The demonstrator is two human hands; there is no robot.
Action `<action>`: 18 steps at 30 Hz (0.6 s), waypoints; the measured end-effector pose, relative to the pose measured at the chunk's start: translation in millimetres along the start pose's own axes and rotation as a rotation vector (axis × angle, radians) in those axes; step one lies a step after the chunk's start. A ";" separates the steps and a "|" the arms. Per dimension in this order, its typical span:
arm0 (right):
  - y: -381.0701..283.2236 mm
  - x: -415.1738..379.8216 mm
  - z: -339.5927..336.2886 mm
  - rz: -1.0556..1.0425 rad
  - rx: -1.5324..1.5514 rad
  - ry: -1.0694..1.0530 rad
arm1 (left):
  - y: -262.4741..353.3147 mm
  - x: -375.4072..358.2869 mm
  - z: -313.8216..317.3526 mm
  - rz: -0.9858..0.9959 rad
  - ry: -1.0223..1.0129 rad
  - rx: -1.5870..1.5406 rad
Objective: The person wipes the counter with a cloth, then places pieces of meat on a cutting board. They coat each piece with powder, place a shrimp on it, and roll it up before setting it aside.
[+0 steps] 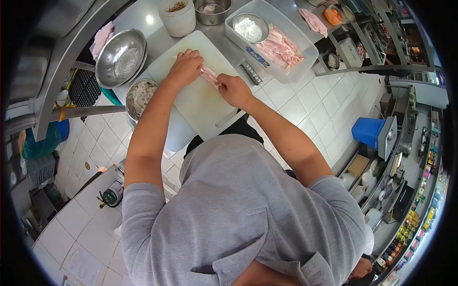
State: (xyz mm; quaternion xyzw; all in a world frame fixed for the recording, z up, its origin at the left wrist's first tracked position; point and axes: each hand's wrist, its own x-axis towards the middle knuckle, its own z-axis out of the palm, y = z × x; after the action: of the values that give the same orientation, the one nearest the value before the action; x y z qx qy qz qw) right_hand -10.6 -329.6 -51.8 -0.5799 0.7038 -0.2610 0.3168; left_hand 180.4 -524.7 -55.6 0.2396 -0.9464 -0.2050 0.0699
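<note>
A strip of pale pink raw meat (209, 76) lies across the white cutting board (210, 112). Its upper left end is under my left hand (187, 68), whose fingers are bent and closed on it. My right hand (234, 91) pinches the lower right end between thumb and fingers. Left of the board stands a metal bowl of greyish, pasty mixture (141, 97). A knife (251, 72) rests to the right of the board, its handle toward me. Beyond it, a clear plastic tub (305, 62) holds sliced raw meat (279, 47) and a metal bowl of white powder (248, 29).
A metal colander (121, 58) sits at the left, near a pink cloth (102, 39). At the back are a white container (177, 19) and a metal pot (213, 12). Another pink cloth (313, 22) lies behind the tub. A metal shelf post (52, 81) rises at left.
</note>
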 end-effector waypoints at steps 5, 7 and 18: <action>7.2 3.8 -13.9 0.081 0.016 -0.043 | -2.1 -5.1 20.6 -0.103 0.319 -0.004; 11.8 4.8 -13.9 0.085 0.025 -0.025 | 20.8 -27.7 36.1 -0.366 0.489 -0.014; 27.4 10.7 -21.1 0.075 0.052 -0.038 | 66.3 -54.5 81.9 -0.363 0.200 0.181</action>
State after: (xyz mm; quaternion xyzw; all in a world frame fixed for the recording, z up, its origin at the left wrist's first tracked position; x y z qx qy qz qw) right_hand -45.5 -334.9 -59.5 -0.5496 0.7118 -0.2559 0.3546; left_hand 181.1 -416.2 -103.6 0.4304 -0.8907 -0.1035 0.1034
